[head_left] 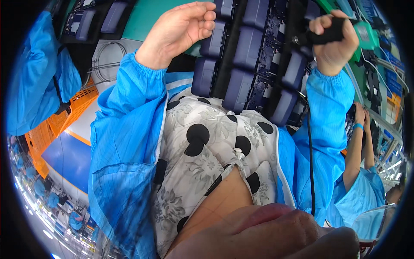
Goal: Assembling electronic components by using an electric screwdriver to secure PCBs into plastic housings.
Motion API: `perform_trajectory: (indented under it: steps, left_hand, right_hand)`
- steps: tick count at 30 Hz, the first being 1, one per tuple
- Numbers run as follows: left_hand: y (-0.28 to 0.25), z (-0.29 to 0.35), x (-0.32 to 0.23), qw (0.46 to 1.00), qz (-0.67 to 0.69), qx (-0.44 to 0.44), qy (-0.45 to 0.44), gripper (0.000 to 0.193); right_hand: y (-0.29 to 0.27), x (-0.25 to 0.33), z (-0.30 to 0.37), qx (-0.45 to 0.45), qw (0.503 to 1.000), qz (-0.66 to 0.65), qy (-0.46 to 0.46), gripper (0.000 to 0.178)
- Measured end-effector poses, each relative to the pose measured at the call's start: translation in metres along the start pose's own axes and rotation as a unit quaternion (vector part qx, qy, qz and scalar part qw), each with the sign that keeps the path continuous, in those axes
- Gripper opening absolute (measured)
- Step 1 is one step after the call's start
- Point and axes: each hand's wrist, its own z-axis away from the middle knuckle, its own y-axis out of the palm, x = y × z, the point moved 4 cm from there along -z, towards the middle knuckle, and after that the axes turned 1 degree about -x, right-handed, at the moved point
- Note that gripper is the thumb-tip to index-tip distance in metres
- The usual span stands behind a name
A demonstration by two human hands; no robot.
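Note:
My right hand (334, 47) is wrapped round a powered screwdriver (325, 34) with a black grip; its metal end points left over the parts. My left hand (179, 32) hovers at the left of the parts, fingers curled in toward the thumb. Whatever those fingers may hold is hidden. Several dark purple plastic housings (248, 47) stand in rows in front of me. Open units with black inner parts (267, 58) line the gaps between them. The left fingertips are close to one housing (214, 39), and I cannot tell whether they touch it.
A green work surface (140, 21) lies beyond my left hand, with more purple housings (113, 17) on it. Coiled cable (108, 60) and an orange crate (56, 123) are at the left, near a person in a blue smock (34, 73). Another person's arms (359, 138) reach in at the right.

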Motion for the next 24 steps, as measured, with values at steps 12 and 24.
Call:
perform_trajectory:
  steps: [12,24]
  left_hand:
    - [-0.028,0.001,0.001,0.995,0.061,-0.043,-0.058,0.019]
    - [-0.006,-0.002,0.01,0.724,-0.687,-0.049,-0.031,0.071]
  right_hand:
    - [0.005,0.019,0.063,-0.067,0.998,-0.014,0.016,0.038]
    - [0.116,0.005,-0.031,0.1,0.988,-0.052,-0.103,0.055]
